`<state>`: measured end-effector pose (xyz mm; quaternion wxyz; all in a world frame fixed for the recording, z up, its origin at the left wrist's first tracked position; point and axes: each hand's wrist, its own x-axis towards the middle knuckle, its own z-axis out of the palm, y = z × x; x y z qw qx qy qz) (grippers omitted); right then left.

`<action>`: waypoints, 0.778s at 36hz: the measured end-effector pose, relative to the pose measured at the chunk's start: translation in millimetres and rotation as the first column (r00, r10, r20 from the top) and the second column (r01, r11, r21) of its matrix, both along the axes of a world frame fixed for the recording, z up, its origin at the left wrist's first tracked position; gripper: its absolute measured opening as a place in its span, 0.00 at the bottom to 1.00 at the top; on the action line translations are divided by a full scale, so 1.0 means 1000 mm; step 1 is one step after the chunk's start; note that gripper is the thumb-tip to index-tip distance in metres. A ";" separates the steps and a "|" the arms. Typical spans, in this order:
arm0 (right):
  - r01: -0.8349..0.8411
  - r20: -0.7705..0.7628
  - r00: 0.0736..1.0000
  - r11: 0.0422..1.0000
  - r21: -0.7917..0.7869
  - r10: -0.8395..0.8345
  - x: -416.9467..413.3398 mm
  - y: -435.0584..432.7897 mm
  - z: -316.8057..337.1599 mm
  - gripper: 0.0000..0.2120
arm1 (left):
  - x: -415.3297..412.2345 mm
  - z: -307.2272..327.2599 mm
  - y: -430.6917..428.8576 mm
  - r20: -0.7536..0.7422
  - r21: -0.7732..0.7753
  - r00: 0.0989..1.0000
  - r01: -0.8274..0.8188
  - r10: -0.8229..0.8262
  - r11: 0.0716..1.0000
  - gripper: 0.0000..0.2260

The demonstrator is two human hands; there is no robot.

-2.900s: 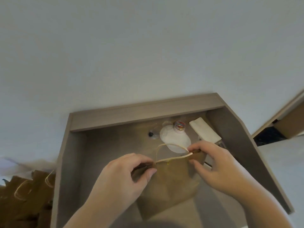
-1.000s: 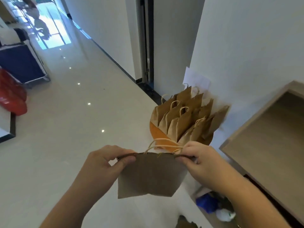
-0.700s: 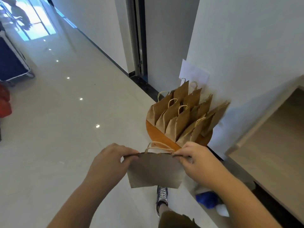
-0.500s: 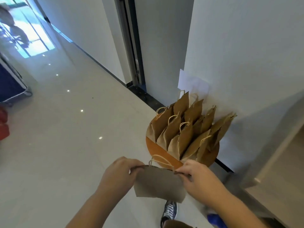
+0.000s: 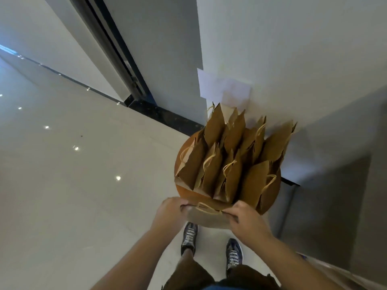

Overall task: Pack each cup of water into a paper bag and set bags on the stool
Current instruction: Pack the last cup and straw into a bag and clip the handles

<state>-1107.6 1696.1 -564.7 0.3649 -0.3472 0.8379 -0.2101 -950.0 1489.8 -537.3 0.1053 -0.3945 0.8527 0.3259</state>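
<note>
Head | left hand (image 5: 170, 210), right hand (image 5: 245, 219) fingers pinch paper bag (image 5: 206, 219) top | contents hidden | stool (image 5: 186, 191) mostly covered

About nine paper bags (image 5: 211, 170), one stool (image 5: 188, 193)

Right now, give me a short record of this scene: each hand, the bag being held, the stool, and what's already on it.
left hand: pinches the held bag's top edge, left end
right hand: pinches the same edge, right end
held bag: brown paper, top closed, twine handles up, at the stool's near rim; contact with the seat unclear
stool: round, orange-brown seat, beside the white wall
bags on stool: crowded standing cluster, exact count unclear
free spot: bare strip along the seat's near edge
</note>
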 end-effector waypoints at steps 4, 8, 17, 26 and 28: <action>0.124 0.048 0.991 0.991 0.051 -0.127 0.000 -0.021 -0.036 0.14 | -0.022 -0.035 -0.031 -0.015 0.033 0.999 0.040 -0.040 0.999 0.08; 0.326 0.063 0.941 0.941 0.085 -0.332 0.013 -0.028 -0.057 0.14 | -0.033 -0.062 -0.047 -0.003 0.085 0.994 0.112 -0.112 0.990 0.09; 0.689 0.185 0.481 0.500 0.525 -0.857 0.091 -0.031 -0.110 0.05 | -0.045 -0.087 -0.069 -0.068 0.138 0.985 0.167 -0.159 0.976 0.07; 0.667 0.522 -0.637 -0.068 0.742 -0.567 0.084 -0.128 -0.153 0.18 | -0.051 -0.109 -0.094 -0.124 0.163 0.960 0.268 -0.250 0.949 0.08; 0.654 0.527 -0.697 -0.130 0.745 -0.486 0.082 -0.137 -0.154 0.24 | -0.051 -0.111 -0.095 -0.142 0.171 0.951 0.296 -0.274 0.940 0.08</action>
